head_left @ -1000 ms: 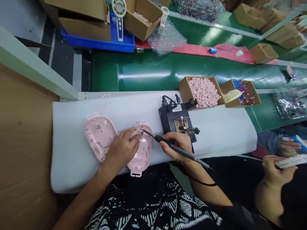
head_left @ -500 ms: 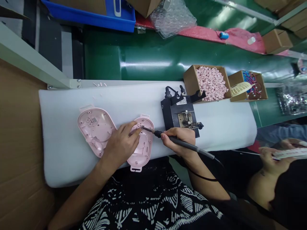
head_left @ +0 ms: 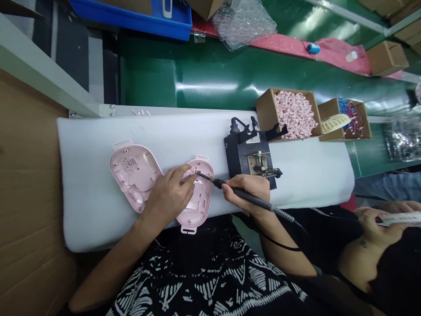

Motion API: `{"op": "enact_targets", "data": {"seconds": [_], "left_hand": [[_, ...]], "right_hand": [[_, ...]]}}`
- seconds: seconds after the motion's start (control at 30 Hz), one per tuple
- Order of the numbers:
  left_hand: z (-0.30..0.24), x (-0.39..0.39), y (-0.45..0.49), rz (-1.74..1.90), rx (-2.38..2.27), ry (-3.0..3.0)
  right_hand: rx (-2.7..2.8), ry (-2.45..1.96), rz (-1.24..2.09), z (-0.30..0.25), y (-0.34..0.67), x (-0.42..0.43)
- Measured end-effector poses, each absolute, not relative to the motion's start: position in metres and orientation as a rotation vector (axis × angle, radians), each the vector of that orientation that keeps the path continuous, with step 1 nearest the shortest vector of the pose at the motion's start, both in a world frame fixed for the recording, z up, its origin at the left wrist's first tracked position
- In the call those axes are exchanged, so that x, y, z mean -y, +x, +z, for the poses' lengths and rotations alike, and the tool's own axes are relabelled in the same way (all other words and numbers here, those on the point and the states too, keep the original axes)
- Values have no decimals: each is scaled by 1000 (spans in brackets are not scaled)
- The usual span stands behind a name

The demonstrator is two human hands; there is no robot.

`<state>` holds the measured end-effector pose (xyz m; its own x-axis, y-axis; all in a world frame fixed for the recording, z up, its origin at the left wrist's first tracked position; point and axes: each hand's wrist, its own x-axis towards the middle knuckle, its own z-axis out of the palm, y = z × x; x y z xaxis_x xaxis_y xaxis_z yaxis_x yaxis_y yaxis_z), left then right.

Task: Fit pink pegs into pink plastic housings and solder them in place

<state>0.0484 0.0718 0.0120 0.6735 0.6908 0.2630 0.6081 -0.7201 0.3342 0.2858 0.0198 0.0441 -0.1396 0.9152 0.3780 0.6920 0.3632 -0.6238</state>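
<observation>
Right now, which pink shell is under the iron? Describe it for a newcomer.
On the white foam pad, two pink plastic housing shells lie side by side. Yours is the shell nearer the black soldering station, held down by the left hand, with the soldering iron's tip over it from the right hand.

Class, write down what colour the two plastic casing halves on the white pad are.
The casing halves are pale pink, seen best in the head view.

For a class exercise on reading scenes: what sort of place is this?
Probably a factory assembly line: a green conveyor belt, a soldering iron in use, and a box of pink plastic parts.
</observation>
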Motion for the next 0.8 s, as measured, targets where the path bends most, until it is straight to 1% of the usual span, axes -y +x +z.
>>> {"op": "enact_targets", "data": {"seconds": [0.3,0.5,0.8], "left_hand": [[12,-72,49,563,-1050,2655],[11,-71,47,554,-1047,2657],[13,-71,48,552,-1049,2660]], "right_hand": [[1984,-1182,445,40,288,-23],[1985,-1174,515,42,288,-25],[1990,-1159,502,42,289,-25]]}}
